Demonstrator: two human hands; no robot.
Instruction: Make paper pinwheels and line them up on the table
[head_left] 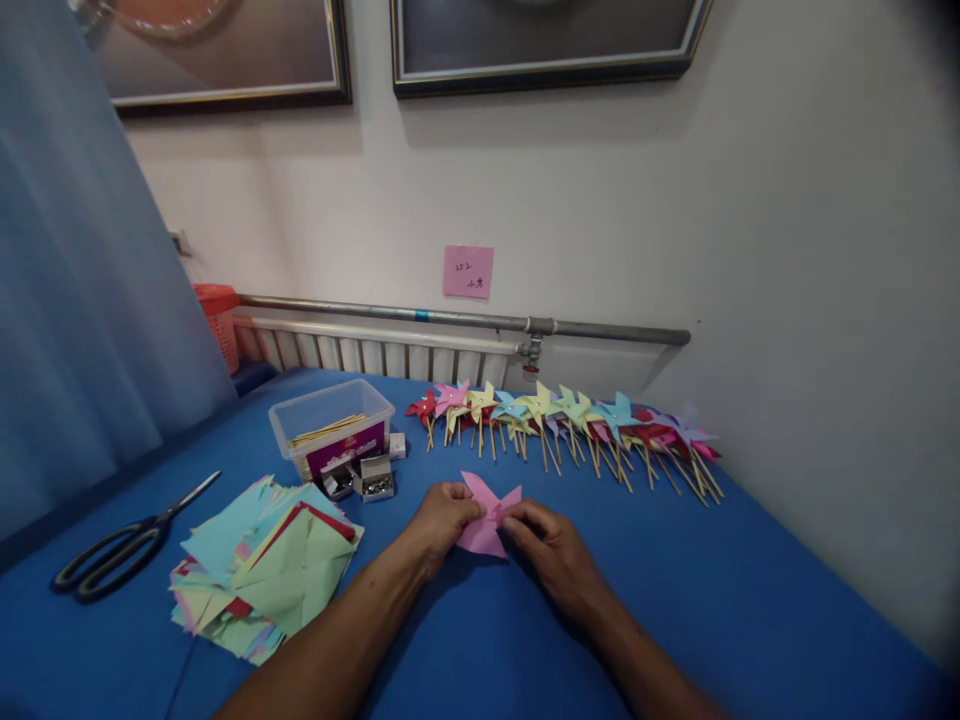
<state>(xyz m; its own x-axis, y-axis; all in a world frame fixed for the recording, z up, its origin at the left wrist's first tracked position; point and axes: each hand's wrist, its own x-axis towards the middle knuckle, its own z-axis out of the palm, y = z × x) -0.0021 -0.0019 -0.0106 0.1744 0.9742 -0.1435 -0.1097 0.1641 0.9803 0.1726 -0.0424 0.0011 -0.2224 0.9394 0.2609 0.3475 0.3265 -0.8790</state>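
My left hand (442,522) and my right hand (553,553) meet at the middle of the blue table (750,600). Both pinch a pink paper piece (486,520) that is partly folded, with pointed flaps sticking up. The left fingers grip its left edge, the right fingers its right side. A row of finished paper pinwheels (570,425) on wooden sticks lies just beyond the hands, along the wall.
A pile of coloured paper squares (262,570) lies to the left, with black scissors (124,548) further left. A clear plastic box (331,422) holding sticks and two small open boxes of pins (360,478) stand behind the pile. A curtain (75,330) hangs at left.
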